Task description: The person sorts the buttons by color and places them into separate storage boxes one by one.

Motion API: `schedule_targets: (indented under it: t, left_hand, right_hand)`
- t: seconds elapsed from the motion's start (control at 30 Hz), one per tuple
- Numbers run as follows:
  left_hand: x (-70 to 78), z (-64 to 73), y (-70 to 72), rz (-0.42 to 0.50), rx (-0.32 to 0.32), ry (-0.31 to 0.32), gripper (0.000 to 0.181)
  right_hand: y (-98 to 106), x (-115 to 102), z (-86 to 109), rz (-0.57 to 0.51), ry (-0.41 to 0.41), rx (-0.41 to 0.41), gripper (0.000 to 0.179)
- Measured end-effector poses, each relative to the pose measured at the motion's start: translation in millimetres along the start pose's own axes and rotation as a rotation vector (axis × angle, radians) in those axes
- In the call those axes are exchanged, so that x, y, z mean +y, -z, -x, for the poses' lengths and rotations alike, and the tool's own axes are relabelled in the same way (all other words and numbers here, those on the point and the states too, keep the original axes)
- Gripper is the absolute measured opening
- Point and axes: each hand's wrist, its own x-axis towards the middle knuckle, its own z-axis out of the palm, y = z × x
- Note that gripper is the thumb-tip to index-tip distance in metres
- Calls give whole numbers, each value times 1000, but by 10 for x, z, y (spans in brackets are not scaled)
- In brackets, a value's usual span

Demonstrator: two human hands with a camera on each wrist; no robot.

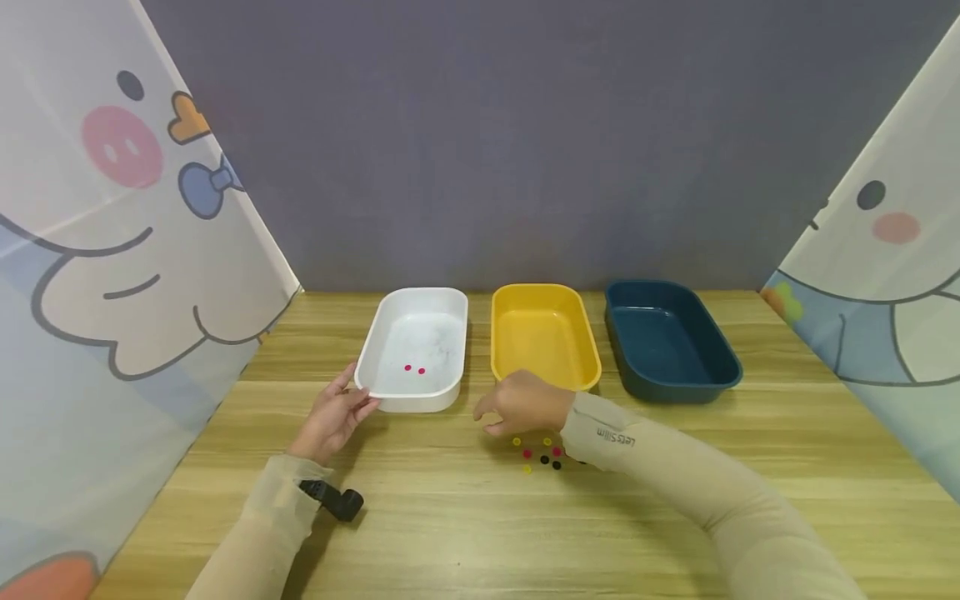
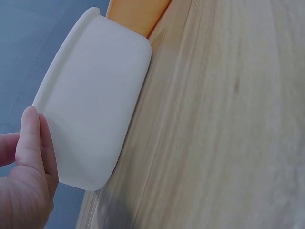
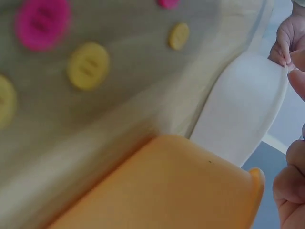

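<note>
My left hand (image 1: 333, 419) grips the near left corner of the white tray (image 1: 415, 403), thumb over the rim and fingers along the outer wall. Two red buttons (image 1: 422, 371) lie inside that tray. My right hand (image 1: 528, 404) is above the table, in front of the yellow tray (image 1: 501, 333) and overlapping its near edge in the head view. Its fingers are curled, with thumb and index tips close together; I cannot tell whether a button is between them. Loose yellow (image 1: 527, 469), red (image 1: 527, 454) and black (image 1: 557, 465) buttons lie below this hand.
A dark blue tray (image 1: 678, 390) stands right of the yellow one, near the grey back wall (image 1: 480, 150). Cartoon-print curtains (image 1: 150, 275) flank the wooden table (image 1: 420, 533). A black wrist camera (image 1: 341, 502) juts from my left wrist.
</note>
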Motion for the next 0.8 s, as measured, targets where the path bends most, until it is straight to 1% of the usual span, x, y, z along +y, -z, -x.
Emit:
schedule_targets:
  t: [0.13, 0.23, 0.3, 0.37, 0.53, 0.7, 0.8]
  left_hand:
    - [-5, -14, -12, 8, -1, 10, 64]
    - [-5, -18, -10, 13, 1, 12, 64]
    - [-1, -24, -7, 14, -3, 9, 64]
    - [6, -20, -2, 14, -7, 1, 64]
    - [33, -20, 5, -12, -5, -3, 63]
    - [37, -12, 9, -26, 7, 15, 63]
    - [47, -21, 2, -30, 3, 22, 63]
  right_hand:
    - [-53, -10, 98, 3, 36, 6, 15]
    - [-86, 1, 162, 22, 68, 38, 13]
    - [-94, 11, 210, 25, 71, 52, 12]
    - [-85, 11, 266, 1, 57, 37, 11]
    - [-75, 9, 455, -86, -7, -61, 10]
    - [-116, 53, 658, -138, -66, -112, 8]
    - [-118, 105, 770, -161, -103, -134, 7]
